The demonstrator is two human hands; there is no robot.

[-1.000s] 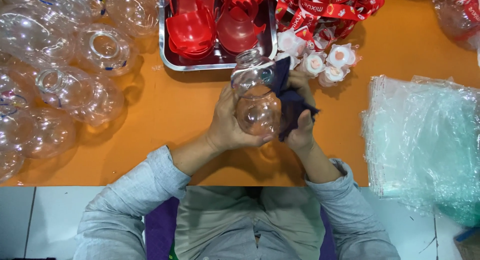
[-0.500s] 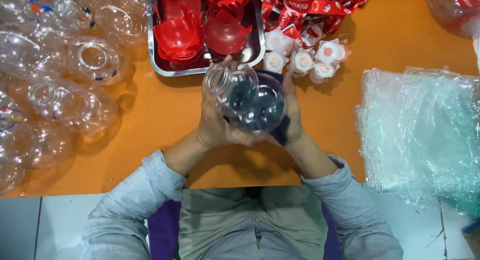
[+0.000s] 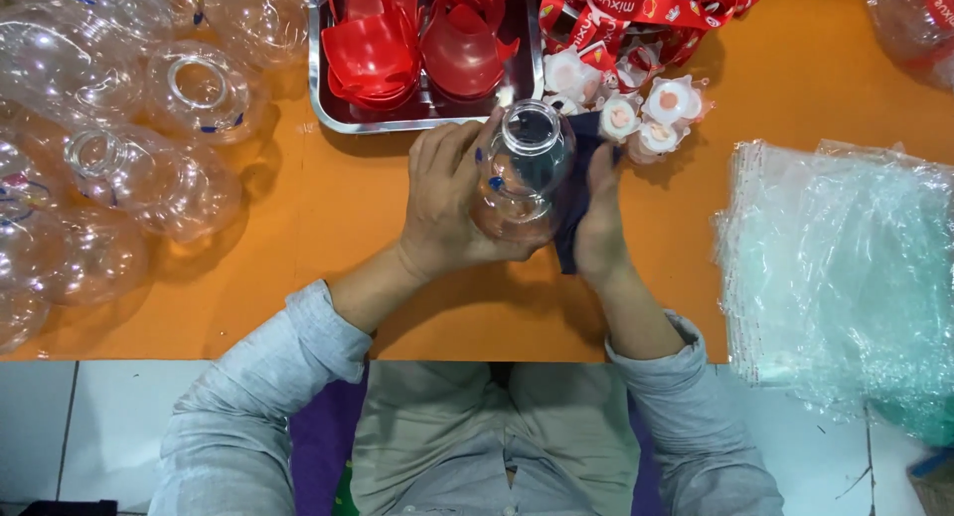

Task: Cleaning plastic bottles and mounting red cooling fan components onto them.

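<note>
The left hand [image 3: 452,208] grips a clear round plastic bottle [image 3: 522,173]; the right hand [image 3: 599,218] presses a dark blue cloth [image 3: 576,193] against it. Just beyond stand a metal tray [image 3: 328,108] of red plastic pieces [image 3: 373,49] and small white caps [image 3: 646,113].

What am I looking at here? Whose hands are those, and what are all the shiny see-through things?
You are looking down from a camera worn on a person's head, so you see that person's own two arms from above. There is no machine, just bare hands working at an orange table.

The left hand grips a clear plastic bottle with its open mouth facing up at the camera. The right hand presses a dark blue cloth against the bottle's side.

On the left side of the table lie many more clear bottles of the same kind. At the top is a metal tray holding red plastic pieces. Beside it are small white caps and red ribbons. On the right is a stack of clear plastic bags.
</note>
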